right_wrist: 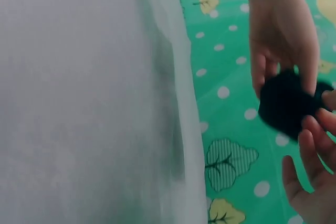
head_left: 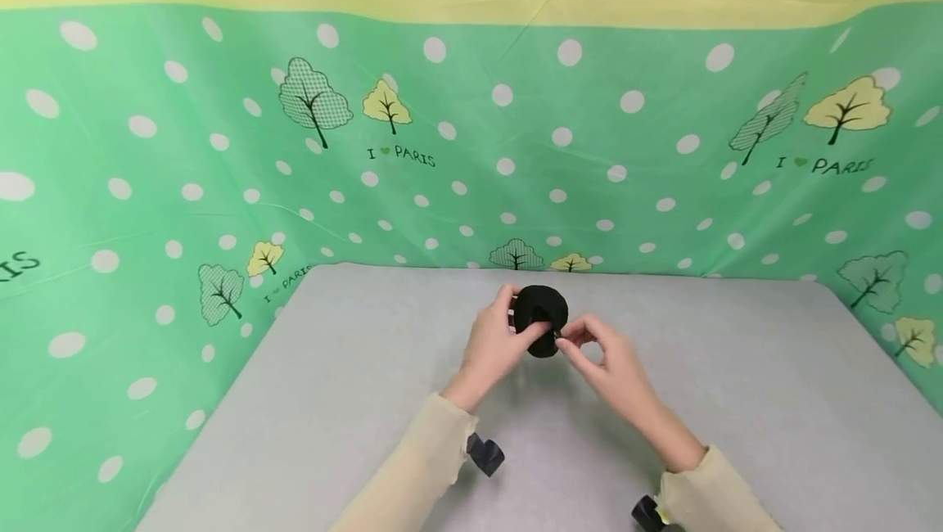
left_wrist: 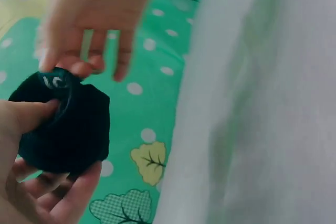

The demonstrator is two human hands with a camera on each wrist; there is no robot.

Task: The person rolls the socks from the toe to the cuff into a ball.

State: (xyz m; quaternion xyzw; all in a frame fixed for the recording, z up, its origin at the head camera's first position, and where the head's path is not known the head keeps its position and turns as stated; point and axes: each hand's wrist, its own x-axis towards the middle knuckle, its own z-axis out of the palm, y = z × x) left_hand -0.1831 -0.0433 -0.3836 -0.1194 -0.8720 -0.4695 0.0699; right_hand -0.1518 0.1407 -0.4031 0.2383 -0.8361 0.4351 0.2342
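A rolled-up bundle of black knit cloth (head_left: 541,299), like a balled sock, is held up over the far part of the table. My left hand (head_left: 495,345) grips it from the left, with the thumb tucked into its opening and the other fingers round the outside. On the right, my right hand (head_left: 610,362) pinches the edge of the opening between thumb and forefinger. Small white marks show on the inner rim of the cloth bundle (left_wrist: 84,124) in the left wrist view. In the right wrist view the cloth (right_wrist: 283,107) is dark and blurred between both hands.
A grey table (head_left: 354,401) lies under the hands. Behind and to the sides hangs a green curtain (head_left: 412,213) with white dots and printed trees. Black devices (head_left: 488,456) sit at both wrists by the cream sleeves (head_left: 423,458).
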